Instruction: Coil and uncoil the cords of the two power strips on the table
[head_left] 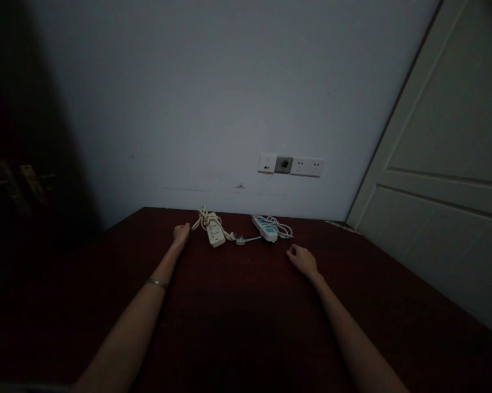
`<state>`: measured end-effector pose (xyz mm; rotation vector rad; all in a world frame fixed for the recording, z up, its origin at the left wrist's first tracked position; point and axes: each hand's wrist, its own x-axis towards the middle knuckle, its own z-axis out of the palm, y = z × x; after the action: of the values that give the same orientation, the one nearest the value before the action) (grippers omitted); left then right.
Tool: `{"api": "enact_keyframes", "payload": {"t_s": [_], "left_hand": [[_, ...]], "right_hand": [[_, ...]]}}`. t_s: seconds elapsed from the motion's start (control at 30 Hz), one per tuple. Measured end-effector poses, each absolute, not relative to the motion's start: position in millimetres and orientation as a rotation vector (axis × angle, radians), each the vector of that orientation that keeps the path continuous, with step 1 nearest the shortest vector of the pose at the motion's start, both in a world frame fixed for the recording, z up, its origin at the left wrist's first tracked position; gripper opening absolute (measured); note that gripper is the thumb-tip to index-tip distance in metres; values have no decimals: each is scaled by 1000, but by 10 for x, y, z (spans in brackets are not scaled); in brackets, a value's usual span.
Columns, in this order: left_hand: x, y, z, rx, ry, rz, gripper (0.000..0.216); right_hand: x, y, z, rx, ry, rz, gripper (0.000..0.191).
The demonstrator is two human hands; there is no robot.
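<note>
Two power strips lie near the back of the dark red table. The cream power strip (215,233), its cord (205,219) bundled over its far end, is on the left. To its right is the white and blue power strip (269,233) with a loosely coiled white cord (284,229). Their plugs (239,239) rest close together between the strips. My left hand (181,234) is curled on the table just left of the cream cord, apart from it. My right hand (303,260), fingers curled in, rests in front and right of the white strip. Neither hand holds anything visible.
The table (237,305) meets a pale wall (213,109) at the back. Wall sockets (306,166) and a grey outlet plate (284,165) sit above its edge. A white panelled door (446,164) stands at the right, a dark door with a handle (33,177) at the left.
</note>
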<state>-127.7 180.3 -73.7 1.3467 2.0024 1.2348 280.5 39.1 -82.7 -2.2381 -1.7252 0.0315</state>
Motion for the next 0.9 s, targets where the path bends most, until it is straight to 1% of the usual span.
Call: {"api": "enact_keyframes", "payload": {"t_s": [0.13, 0.27, 0.9], "left_hand": [[-1263, 1776, -792, 1427, 1956, 1350, 33], [-1248, 1731, -835, 1519, 1901, 1385, 36], [-1232, 1619, -863, 1589, 1768, 1316, 29]], "right_hand": [[2827, 387, -822, -2221, -1733, 57, 24], [2838, 390, -827, -2209, -1739, 73, 23], [2842, 394, -824, -2199, -1772, 90, 23]]}}
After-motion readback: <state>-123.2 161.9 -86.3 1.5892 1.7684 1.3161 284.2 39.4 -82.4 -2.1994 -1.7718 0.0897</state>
